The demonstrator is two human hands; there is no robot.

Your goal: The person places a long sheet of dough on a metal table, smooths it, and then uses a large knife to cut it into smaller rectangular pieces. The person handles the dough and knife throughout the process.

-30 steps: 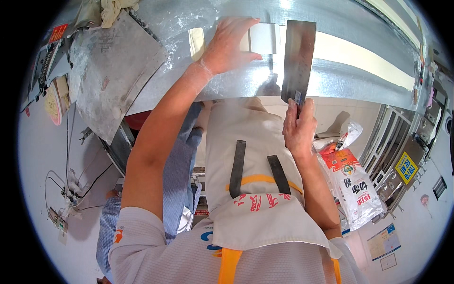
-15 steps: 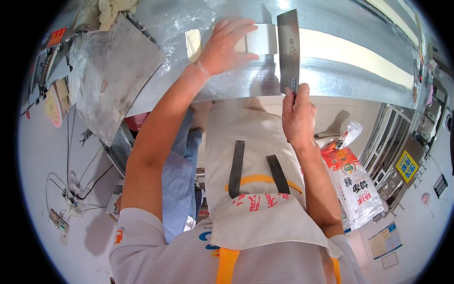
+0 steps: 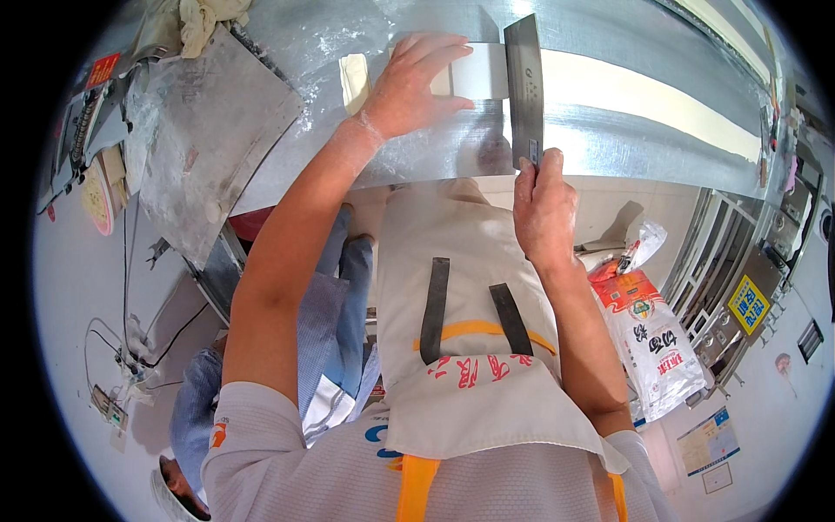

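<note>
My right hand (image 3: pixel 545 209) is closed around the handle of a broad cleaver (image 3: pixel 525 96), held over the steel worktop with its blade pointing away from me. The blade stands between a long pale dough strip (image 3: pixel 644 100) on its right and a flat whitish-grey rectangular piece (image 3: pixel 481 72) on its left. Over the left end of that piece lies my left hand (image 3: pixel 422 84), its fingers and thumb spread apart. What is under the palm is partly hidden. A small pale dough piece (image 3: pixel 354 83) sits just left of my left hand.
Flour dusts the steel worktop (image 3: pixel 322 113). A large floury metal sheet (image 3: pixel 213 122) slants at the left, with a cloth (image 3: pixel 198 26) above it. Below the table's right part stands a red-and-white sack (image 3: pixel 648 331). A co-worker in blue (image 3: pixel 198 391) is at the lower left.
My right hand and the cleaver have shifted slightly left, up to the whitish-grey piece. My left hand has barely moved. A co-worker has come further into view at the lower left.
</note>
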